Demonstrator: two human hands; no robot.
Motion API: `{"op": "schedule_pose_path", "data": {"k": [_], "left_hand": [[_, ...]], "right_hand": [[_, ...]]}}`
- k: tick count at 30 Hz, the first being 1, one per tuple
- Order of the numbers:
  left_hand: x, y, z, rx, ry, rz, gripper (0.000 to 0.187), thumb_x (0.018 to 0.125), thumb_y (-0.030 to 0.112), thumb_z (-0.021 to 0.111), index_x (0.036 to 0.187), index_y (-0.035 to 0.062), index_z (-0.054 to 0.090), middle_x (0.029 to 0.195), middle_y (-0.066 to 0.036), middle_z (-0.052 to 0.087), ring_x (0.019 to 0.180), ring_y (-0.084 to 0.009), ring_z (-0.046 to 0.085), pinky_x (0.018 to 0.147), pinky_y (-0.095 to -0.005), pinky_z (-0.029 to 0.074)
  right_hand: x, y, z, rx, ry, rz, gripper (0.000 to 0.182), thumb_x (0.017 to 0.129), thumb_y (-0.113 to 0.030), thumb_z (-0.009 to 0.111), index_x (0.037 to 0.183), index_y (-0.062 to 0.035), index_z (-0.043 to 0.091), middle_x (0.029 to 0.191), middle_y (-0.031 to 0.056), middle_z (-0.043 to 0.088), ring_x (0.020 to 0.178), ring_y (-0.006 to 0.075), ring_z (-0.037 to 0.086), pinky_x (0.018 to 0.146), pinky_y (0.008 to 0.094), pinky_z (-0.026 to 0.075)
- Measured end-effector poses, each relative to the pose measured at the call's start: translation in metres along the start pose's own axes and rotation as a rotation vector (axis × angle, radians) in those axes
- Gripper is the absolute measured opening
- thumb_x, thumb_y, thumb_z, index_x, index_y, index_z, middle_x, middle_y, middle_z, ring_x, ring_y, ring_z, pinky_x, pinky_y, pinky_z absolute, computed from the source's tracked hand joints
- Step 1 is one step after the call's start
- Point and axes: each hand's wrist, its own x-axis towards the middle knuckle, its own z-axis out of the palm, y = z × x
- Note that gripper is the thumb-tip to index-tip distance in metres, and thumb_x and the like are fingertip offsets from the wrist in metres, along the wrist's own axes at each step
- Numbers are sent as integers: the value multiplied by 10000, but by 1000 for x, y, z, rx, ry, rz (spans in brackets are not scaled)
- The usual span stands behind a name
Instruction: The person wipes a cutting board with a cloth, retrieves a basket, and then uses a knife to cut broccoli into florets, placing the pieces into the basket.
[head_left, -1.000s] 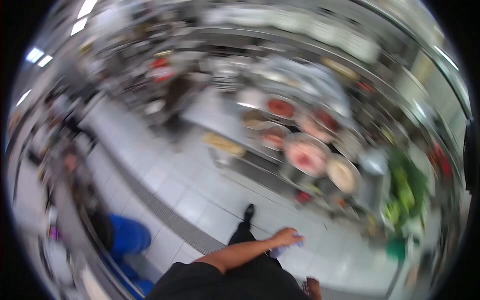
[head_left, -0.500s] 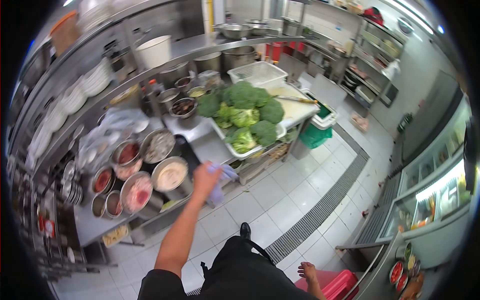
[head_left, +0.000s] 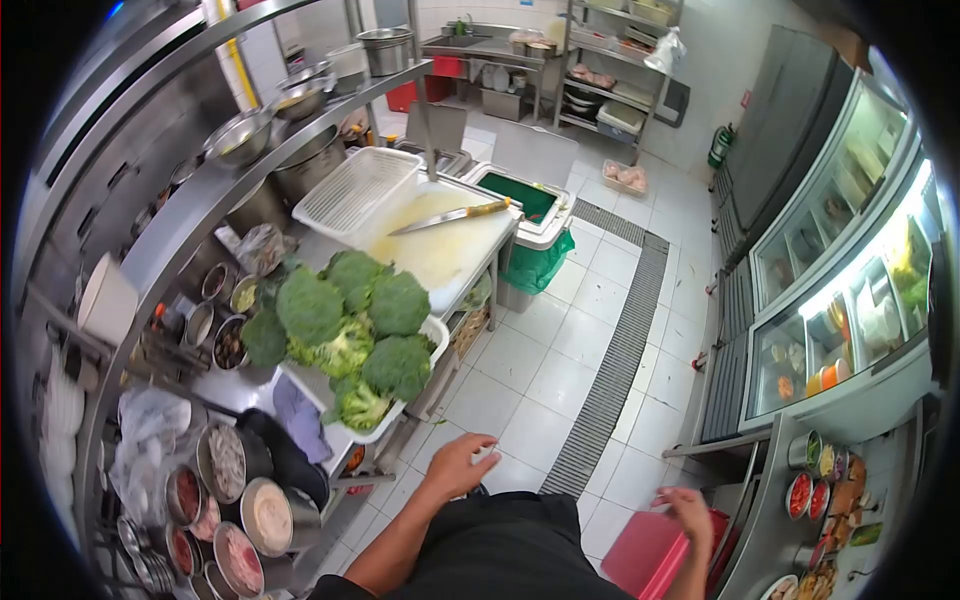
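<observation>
My left hand (head_left: 462, 466) hangs over the tiled floor in front of my body, empty, with thumb and fingers apart. Lower right, my right hand (head_left: 687, 512) is above a pink-red bin (head_left: 640, 555), its fingers loosely bent and apart, holding nothing. Nearest my left hand on the counter is a white basket (head_left: 437, 335) piled with broccoli heads (head_left: 395, 365). A purple cloth (head_left: 302, 418) lies beside it. Several metal pots of food, one with a pale creamy mix (head_left: 267, 516), stand at the lower left.
A knife (head_left: 450, 217) rests on a white cutting board (head_left: 415, 245), beside an upturned-looking white crate (head_left: 358, 195). Past it stands a green-lined bin (head_left: 535, 255). A floor drain grate (head_left: 610, 370) runs ahead. Glass-fronted fridges (head_left: 850, 340) line the right.
My left hand has let go of the purple cloth, which now lies on the counter, and moved back toward my body. The view has turned and shifted forward along the counter.
</observation>
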Motion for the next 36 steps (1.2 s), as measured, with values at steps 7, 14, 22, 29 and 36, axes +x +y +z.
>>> {"op": "schedule_pose_path", "data": {"k": [7, 14, 22, 29, 36], "left_hand": [[116, 10, -7, 158, -170, 35, 398, 946, 374, 671, 1242, 109, 685, 1210, -97, 697, 976, -291, 684, 882, -392, 539], [248, 50, 0, 184, -24, -54, 389, 942, 353, 672, 1234, 96, 690, 1207, -119, 695, 926, -304, 682, 862, -417, 539], [391, 145, 25, 292, -43, 46, 417, 943, 355, 687, 1276, 104, 669, 1223, -132, 684, 994, -283, 685, 857, -408, 552], [463, 154, 35, 146, 0, -97, 421, 952, 380, 673, 1278, 114, 667, 1224, -155, 676, 1095, -336, 657, 937, -419, 527], [575, 139, 30, 170, -93, -56, 409, 965, 389, 628, 1282, 133, 660, 1233, -144, 661, 1143, -339, 641, 968, -438, 513]], "right_hand": [[10, -62, -126, 276, 383, -153, 348, 1038, -293, 588, 1172, 21, 657, 833, 116, 732, 443, 65, 475, 373, 226, 375], [184, -118, -222, 459, 383, -315, 345, 1059, -259, 555, 1255, 17, 621, 963, 122, 743, 387, 44, 422, 355, 212, 360], [480, -345, -64, -135, -715, -300, 692, 977, -245, 680, 1583, -146, 360, 1372, 120, 615, 1026, 203, 671, 856, 358, 562], [505, -415, 4, -286, -823, -530, 564, 982, -317, 701, 1474, -98, 535, 1220, 96, 690, 1015, 166, 676, 908, 315, 529], [602, -396, -50, -280, -749, -291, 547, 975, -326, 705, 1428, -51, 574, 1316, 100, 679, 1048, 180, 695, 933, 327, 532]]}}
